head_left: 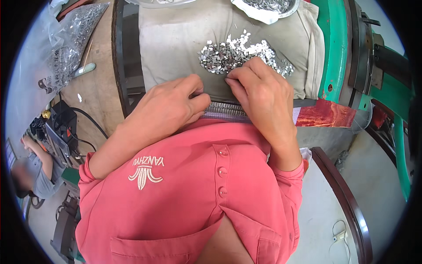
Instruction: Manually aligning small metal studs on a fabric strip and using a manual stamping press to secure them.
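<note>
A loose pile of small shiny metal pieces (220,57) lies on the grey-beige cloth (173,39) ahead of me. My right hand (263,90) is at the pile's near edge, thumb and fingers pinched together; whatever is between the tips is too small to make out. To its left, my left hand (169,103) has its fingers curled and pressed to the thumb, with their contents hidden. Between and just below both hands runs a tight row of small metal pieces (226,110) along the cloth's near edge. The left fingertips are close to this row's left end.
A metal bowl (285,9) of thin metal parts stands at the far right. A clear bag of metal parts (74,53) lies on the wooden table (99,83) at left. Green machine framing (332,53) borders the right side. Another person (41,171) sits far left.
</note>
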The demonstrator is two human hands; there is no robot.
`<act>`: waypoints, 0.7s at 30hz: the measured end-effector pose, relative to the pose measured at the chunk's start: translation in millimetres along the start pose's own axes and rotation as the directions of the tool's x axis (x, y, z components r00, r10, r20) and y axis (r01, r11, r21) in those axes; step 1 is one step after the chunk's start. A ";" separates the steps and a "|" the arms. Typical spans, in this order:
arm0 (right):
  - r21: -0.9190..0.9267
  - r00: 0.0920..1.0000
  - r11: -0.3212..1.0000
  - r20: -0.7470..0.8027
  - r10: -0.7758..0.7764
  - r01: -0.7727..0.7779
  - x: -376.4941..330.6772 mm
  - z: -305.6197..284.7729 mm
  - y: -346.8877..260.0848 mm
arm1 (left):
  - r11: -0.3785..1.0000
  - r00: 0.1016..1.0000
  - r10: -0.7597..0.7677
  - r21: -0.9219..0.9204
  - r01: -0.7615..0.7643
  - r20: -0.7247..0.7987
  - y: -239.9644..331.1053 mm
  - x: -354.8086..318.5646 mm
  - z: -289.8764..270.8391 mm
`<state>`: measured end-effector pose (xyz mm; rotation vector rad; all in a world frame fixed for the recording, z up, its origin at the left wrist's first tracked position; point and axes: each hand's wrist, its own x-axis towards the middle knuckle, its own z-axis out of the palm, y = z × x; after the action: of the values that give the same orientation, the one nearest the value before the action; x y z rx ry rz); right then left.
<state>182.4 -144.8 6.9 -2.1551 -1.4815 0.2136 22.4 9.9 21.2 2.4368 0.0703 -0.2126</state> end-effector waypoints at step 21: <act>0.010 0.965 0.966 -0.030 0.260 -0.259 69.6 -65.6 50.7 | 0.948 0.957 0.271 0.199 -0.248 -0.099 1.5 15.8 4.0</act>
<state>278.1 -116.6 48.9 -2.3331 -1.1761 0.2747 37.5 6.1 16.4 2.6102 -0.2252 0.0554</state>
